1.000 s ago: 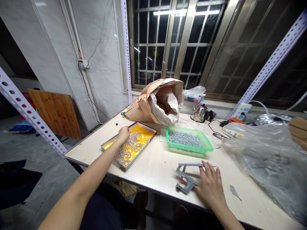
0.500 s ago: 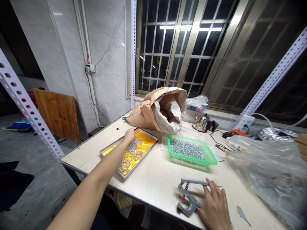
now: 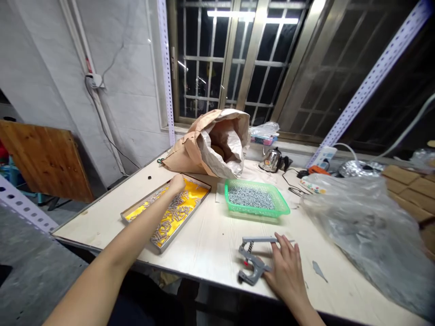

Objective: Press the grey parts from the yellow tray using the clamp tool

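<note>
My left hand [image 3: 177,184] is closed, knuckles up, over the far part of a shallow tray [image 3: 186,229]. Its fingertips are hidden, so what they pinch cannot be seen. Small metal pins or screws [image 3: 176,213] lie scattered on the tray's yellow lining. At the front of the table, my right hand [image 3: 287,267] has its fingers over the upper lever of a grey spring-loaded hand tool [image 3: 253,268], thumb side against the lower handle. The tool has a C-shaped jaw and a small red part; its jaw faces left. Nothing shows in the jaw.
A green plastic basket [image 3: 284,212] full of small metal pieces stands right of the tray. Behind are a large paper sack [image 3: 193,151] and a metal kettle [image 3: 271,160]. Clear plastic sheeting [image 3: 370,235] covers the right side, near a pointed grey scrap [image 3: 318,270].
The camera view has turned right, so everything sits further left in the picture. My left hand remains over the tray, and my right hand stays on the hand tool.
</note>
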A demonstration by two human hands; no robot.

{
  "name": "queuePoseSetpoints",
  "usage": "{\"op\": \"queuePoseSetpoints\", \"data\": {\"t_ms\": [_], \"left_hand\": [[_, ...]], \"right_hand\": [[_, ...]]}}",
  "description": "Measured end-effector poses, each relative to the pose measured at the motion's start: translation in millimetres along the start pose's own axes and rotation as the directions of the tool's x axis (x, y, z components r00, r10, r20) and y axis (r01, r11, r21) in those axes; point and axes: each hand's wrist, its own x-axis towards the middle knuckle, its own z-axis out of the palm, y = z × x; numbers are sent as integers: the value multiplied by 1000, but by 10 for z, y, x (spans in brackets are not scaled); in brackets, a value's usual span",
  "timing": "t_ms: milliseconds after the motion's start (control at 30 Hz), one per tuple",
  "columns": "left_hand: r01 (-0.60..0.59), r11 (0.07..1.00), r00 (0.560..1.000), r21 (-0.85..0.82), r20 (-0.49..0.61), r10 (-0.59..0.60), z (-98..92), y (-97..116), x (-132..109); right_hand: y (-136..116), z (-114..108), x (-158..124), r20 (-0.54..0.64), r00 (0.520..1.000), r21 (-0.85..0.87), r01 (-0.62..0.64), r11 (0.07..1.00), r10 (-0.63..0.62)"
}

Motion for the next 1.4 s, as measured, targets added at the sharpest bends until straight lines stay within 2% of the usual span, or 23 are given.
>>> {"op": "queuePoseSetpoints", "data": {"t_ms": [100,133,167,233,300,400,467,533,700,933,1133,1300,1400], "left_hand": [[-136,988,987,-78,70,142,-5,164,-572],[-184,960,973,-212,103,209,50,215,-825],[-180,915,955,-361,157,250,135,261,-1096],[-87,828,930,-554,253,267,377,344,-1633],[13,745,927,-667,288,242,664,425,-2071],[163,676,900,-719,389,197,1017,537,-2414],[174,672,901,-720,392,187,1138,583,-2463],[146,685,907,-714,373,195,1173,596,-2448],[125,720,889,-683,400,225,1128,581,-2440],[87,774,895,-627,391,216,1098,642,-2495],[-37,800,903,-599,322,283,1132,584,-2498],[-10,750,908,-661,308,283,1128,540,-2495],[62,731,913,-679,334,233,1117,548,-2495]], "right_hand": [[-68,-103,61,79,996,-5,-38,999,38],[-91,-140,86,101,994,1,-51,999,51],[-116,-176,113,128,989,8,-82,997,80],[-164,-242,167,178,976,3,-129,992,127],[-206,-293,212,217,964,-20,-153,988,153],[-245,-335,248,242,956,-64,-157,985,168],[-257,-345,255,242,954,-92,-158,983,176],[-266,-349,254,237,953,-116,-166,979,189],[-312,-350,242,207,948,-141,-215,966,242],[-352,-340,223,145,959,-98,-231,968,244],[-387,-335,217,129,961,-70,-235,969,243],[-400,-326,231,156,959,-89,-226,970,237],[-399,-335,253,147,960,-85,-227,970,237]]}}
